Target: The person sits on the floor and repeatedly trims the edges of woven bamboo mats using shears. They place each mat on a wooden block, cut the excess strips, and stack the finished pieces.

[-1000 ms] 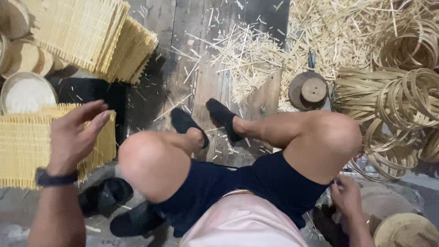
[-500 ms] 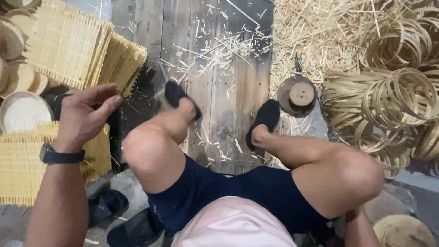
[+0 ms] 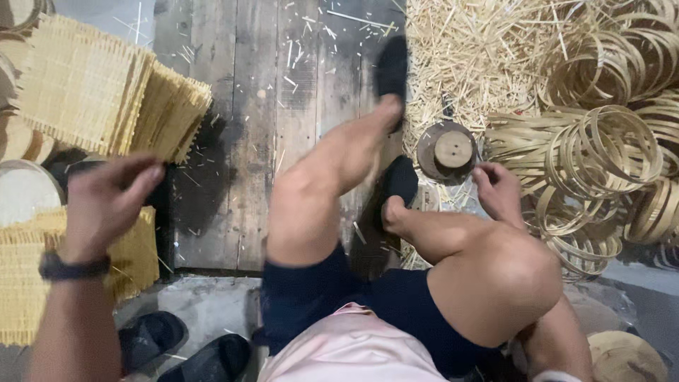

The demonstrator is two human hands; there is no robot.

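Observation:
My left hand (image 3: 106, 201) hovers with loosely bent fingers and nothing in it, just above the near stack of woven bamboo mats (image 3: 21, 283) at the left. A dark band sits on that wrist. My right hand (image 3: 498, 191) reaches past my right knee, fingers curled, right beside a round wooden block (image 3: 453, 150) and at the edge of a pile of bamboo hoops (image 3: 601, 155). Whether it grips anything is unclear. My bare legs with black slippers (image 3: 392, 67) stretch over the plank floor between both hands.
More woven mats (image 3: 92, 99) lean in a fanned stack at the upper left, with round lids (image 3: 25, 194) beside them. Bamboo slivers (image 3: 481, 49) litter the upper middle. A pair of black sandals (image 3: 177, 346) lies by my left hip. A round lid (image 3: 626, 357) sits at the bottom right.
My right hand has come forward from behind my knee to the wooden block. My left hand has lifted off the mat stack and curled. My legs have shifted, one foot stretching forward.

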